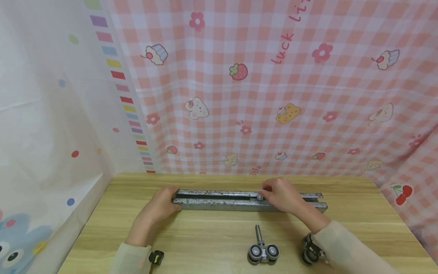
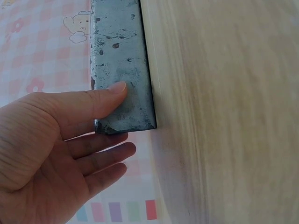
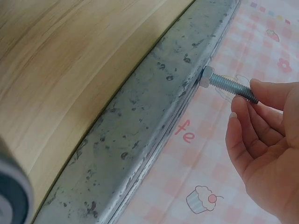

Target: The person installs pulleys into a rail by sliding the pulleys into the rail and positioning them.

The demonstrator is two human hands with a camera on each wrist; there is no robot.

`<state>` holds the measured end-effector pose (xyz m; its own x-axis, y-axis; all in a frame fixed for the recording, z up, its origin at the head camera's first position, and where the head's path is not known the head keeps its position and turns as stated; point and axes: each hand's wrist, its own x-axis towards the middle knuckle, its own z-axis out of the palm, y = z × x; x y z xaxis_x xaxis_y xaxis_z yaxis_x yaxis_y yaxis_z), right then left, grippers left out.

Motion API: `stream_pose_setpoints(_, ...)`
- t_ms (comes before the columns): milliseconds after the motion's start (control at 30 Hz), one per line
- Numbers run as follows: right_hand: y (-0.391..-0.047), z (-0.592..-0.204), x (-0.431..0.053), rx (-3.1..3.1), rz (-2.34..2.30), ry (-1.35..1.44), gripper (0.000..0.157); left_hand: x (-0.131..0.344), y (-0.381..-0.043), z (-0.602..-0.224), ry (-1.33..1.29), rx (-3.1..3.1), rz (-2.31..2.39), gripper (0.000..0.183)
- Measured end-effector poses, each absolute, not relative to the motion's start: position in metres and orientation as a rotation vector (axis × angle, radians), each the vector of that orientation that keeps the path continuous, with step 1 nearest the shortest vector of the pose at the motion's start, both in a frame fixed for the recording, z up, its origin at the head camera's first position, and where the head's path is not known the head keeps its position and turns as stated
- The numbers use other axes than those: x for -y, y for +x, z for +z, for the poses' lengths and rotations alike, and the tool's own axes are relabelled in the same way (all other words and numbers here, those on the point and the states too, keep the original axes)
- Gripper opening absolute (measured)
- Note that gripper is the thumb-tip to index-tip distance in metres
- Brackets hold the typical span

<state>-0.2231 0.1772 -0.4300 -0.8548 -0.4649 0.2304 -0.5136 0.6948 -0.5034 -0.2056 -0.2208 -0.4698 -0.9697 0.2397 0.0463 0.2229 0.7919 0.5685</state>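
Observation:
A worn grey metal rail [image 1: 222, 204] with a lengthwise slot lies across the table. My left hand [image 1: 165, 202] grips its left end; in the left wrist view the thumb [image 2: 112, 98] presses the speckled side of the rail and the fingers reach past the end. Over the right half of the rail, my right hand [image 1: 282, 195] pinches a threaded bolt [image 3: 231, 86] by its tip. The bolt stands out of the slot, a hexagonal piece at its base right at the slot's edge. Whatever sits inside the rail under it is hidden.
In front of the rail lies a roller trolley [image 1: 263, 253] with its bolt pointing away from me. A second roller trolley [image 1: 309, 251] is partly covered by my right sleeve. A small black piece [image 1: 156, 257] sits by my left sleeve. A checked cloth [image 1: 219, 95] hangs behind the table.

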Motion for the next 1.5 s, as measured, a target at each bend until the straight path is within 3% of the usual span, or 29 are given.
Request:
stream_pose_setpoints(1100,-0.230,-0.429,-0.145,2.807,0.943,0.896,0.025,0.220,-0.206,-0.468,0.382,-2.942,0.930,0.047)
stream_pose_setpoints(1500,-0.229,-0.429,-0.133,2.857,0.941,0.875,0.012,0.220,-0.206,-0.469,0.400,-2.941,0.916,0.043)
